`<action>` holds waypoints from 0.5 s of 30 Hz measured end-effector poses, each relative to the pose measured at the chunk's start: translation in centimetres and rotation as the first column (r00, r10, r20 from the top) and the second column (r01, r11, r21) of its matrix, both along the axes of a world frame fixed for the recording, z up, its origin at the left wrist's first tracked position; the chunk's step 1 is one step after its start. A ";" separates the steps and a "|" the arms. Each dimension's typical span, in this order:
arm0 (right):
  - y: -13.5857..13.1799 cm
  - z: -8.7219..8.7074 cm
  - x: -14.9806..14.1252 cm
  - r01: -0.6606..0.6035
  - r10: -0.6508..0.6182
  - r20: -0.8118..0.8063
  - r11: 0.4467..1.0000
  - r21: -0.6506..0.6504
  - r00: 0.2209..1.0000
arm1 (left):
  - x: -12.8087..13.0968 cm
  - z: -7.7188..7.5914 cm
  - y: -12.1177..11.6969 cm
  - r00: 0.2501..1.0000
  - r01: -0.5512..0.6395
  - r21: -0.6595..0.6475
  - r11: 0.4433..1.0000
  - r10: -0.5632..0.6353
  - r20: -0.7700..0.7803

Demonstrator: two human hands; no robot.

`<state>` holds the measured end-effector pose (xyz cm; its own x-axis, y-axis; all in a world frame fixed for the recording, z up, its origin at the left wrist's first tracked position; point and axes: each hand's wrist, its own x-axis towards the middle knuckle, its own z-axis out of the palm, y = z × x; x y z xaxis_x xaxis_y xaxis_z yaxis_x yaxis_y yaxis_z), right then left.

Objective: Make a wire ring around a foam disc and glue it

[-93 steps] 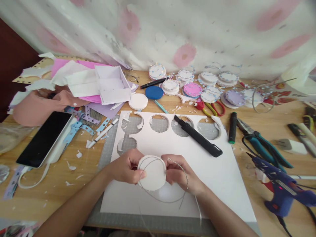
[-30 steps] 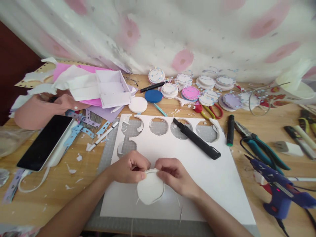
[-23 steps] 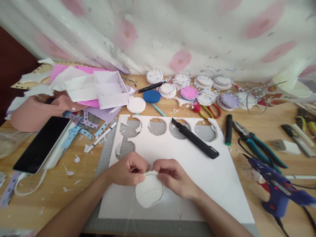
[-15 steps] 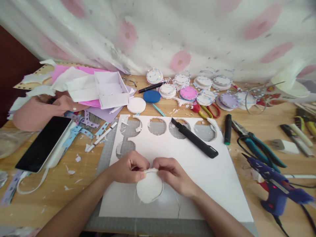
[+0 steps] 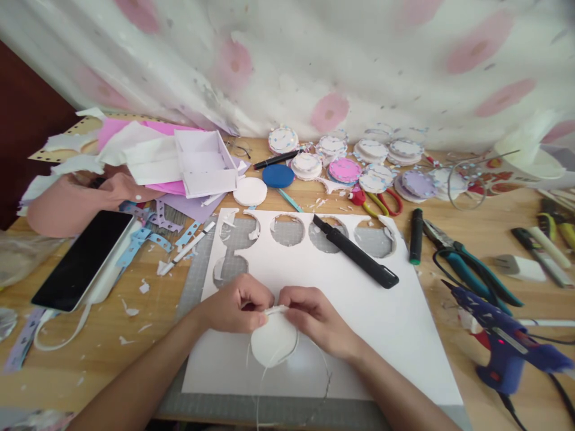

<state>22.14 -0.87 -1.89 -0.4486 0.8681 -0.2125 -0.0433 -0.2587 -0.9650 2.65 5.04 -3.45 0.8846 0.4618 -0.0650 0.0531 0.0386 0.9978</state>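
My left hand [image 5: 236, 306] and my right hand [image 5: 314, 317] meet over a white foam disc [image 5: 272, 343], both pinching its top edge. A thin grey wire [image 5: 294, 350] curves round the disc's rim and trails off toward the table's front edge. The disc is held just above a large white foam sheet [image 5: 395, 335] that has several round holes cut along its far side. A black craft knife [image 5: 354, 258] lies on that sheet, beyond my hands.
A blue glue gun [image 5: 507, 347] and teal pliers [image 5: 467, 263] lie at the right. Red-handled scissors [image 5: 381, 200], a black marker [image 5: 415, 234] and several decorated discs [image 5: 345, 167] are at the back. A phone [image 5: 83, 258] and paper scraps are at the left.
Three seconds ago the wire hung in a loose loop around the disc, held up off the sheet. Now both hands are pinched together at its top edge with the wire drawn tight around the rim.
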 end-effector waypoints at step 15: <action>0.1 -0.9 0.4 0.199 -0.239 -0.230 0.963 -0.183 0.943 | 1.5 0.7 -0.2 0.932 -0.220 -0.217 0.951 0.270 0.242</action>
<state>22.55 -0.81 -2.79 -0.3066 0.9160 -0.2587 -0.3482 -0.3609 -0.8652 4.14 4.89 -2.80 0.7416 0.6688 0.0523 -0.2471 0.1999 0.9481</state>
